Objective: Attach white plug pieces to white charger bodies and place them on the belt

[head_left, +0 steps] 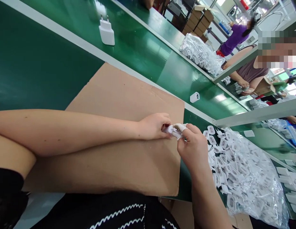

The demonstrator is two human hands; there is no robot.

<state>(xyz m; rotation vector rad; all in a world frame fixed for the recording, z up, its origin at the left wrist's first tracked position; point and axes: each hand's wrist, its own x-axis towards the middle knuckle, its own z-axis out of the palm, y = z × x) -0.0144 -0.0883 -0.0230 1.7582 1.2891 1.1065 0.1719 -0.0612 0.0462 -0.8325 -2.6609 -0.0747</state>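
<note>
My left hand (154, 126) and my right hand (193, 147) meet above a brown cardboard sheet (119, 127). Both pinch one small white charger plug in a clear wrapper (171, 130). The fingers of each hand are curled tight on it. A white finger cot covers one right fingertip (180, 127). Most of the plug is hidden by my fingers. Just right of my right hand lies a heap of white charger plugs in plastic wrap (241, 171).
A white charger (106, 31) stands on the green belt (148, 54) at the top, and a smaller white plug (194, 97) lies further right. Another bagged heap of plugs (200, 54) sits beyond. Other people work at the far right, behind grey rails (255, 115).
</note>
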